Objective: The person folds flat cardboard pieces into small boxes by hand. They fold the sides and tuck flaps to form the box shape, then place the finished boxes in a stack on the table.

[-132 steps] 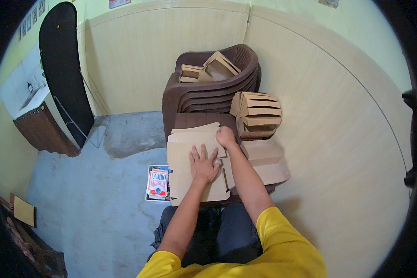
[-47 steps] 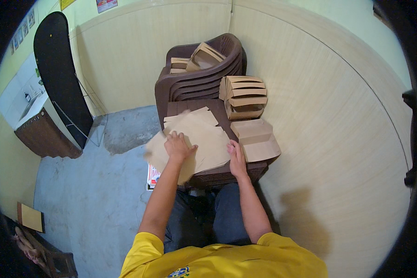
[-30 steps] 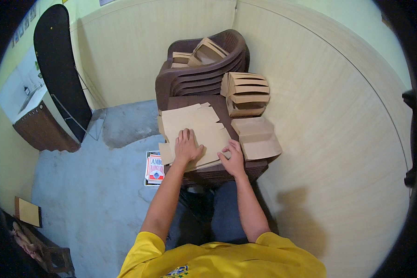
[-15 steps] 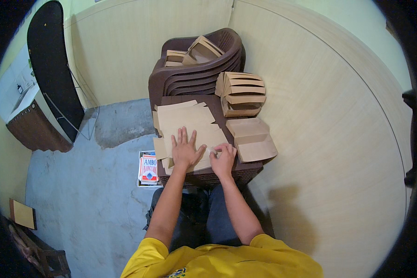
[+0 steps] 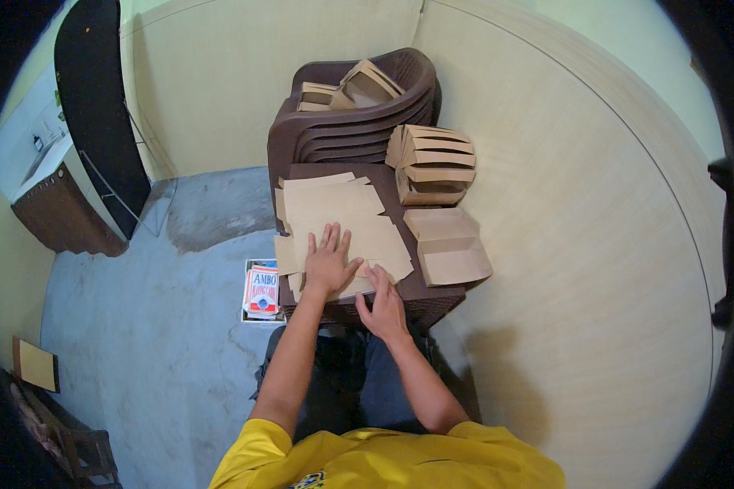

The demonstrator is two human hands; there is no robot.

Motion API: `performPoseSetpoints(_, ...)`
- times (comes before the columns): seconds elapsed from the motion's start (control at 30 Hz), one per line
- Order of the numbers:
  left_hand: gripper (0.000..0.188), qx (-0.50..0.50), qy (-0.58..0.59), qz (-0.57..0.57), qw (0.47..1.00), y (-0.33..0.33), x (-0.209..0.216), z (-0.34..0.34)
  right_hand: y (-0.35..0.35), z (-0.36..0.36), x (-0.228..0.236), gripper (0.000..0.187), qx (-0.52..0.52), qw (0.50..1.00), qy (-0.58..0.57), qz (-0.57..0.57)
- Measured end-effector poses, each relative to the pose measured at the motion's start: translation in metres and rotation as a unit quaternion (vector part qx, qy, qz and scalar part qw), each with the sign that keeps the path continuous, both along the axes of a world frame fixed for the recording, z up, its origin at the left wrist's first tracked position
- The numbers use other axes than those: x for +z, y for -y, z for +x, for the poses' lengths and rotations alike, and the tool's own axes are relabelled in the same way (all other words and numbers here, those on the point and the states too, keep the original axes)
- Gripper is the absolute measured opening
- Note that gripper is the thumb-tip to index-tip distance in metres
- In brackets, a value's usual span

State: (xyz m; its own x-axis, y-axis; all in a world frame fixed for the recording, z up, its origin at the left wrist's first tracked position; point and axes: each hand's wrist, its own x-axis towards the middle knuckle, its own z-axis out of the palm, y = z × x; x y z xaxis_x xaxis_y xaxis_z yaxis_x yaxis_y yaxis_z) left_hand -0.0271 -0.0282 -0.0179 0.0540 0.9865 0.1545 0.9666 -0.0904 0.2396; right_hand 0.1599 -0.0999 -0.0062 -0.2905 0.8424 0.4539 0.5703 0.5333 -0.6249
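A flat brown cardboard sheet [image 5: 338,212], with notched edges and narrow flaps, lay on a slatted brown surface [image 5: 387,193]; whether that surface was a chair seat I could not tell. At least one more layer of card showed as tabs sticking out under the sheet's left side.

The left hand [image 5: 328,267] rested palm down on the near half of the sheet, its fingers spread wide and laid flat, grasping nothing. The right hand [image 5: 383,308] was at the sheet's near edge, to the right of the left hand. Its fingers were loosely bent and reached onto the card, with the thumb standing apart from the forefinger. I could not tell how firmly the fingertips pressed.

Just right of the sheet sat an open, partly folded cardboard tray [image 5: 450,248] with a crease across its middle. Beyond the sheet's far right corner stood a nested bundle of folded cardboard boxes [image 5: 434,163], their edges showing as bands with dark gaps between. Directly beyond the sheet rose a stack of brown plastic chairs [image 5: 334,130]; on it lay a tilted cardboard box [image 5: 370,84] and a smaller piece of folded card [image 5: 316,95] just beside it. To the left of the sheet, near its closest corner, a white box [image 5: 263,322] held a red, white and blue playing-card pack [image 5: 263,289].
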Motion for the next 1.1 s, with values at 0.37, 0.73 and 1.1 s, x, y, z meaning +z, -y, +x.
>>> performPoseSetpoints(0.37,0.092,0.015,0.014,-0.005,1.000,0.003,0.006,0.004,-0.011,0.006,-0.002,0.034,-0.108,0.991,-0.011,0.079)
performPoseSetpoints(0.73,0.087,0.023,0.068,-0.022,0.997,0.003,0.010,0.005,-0.049,0.005,-0.006,0.024,-0.218,0.975,0.043,0.020)
performPoseSetpoints(1.1,0.094,0.038,0.057,-0.001,0.998,0.002,0.013,0.006,-0.048,0.014,-0.004,0.016,-0.112,0.991,0.068,0.030)
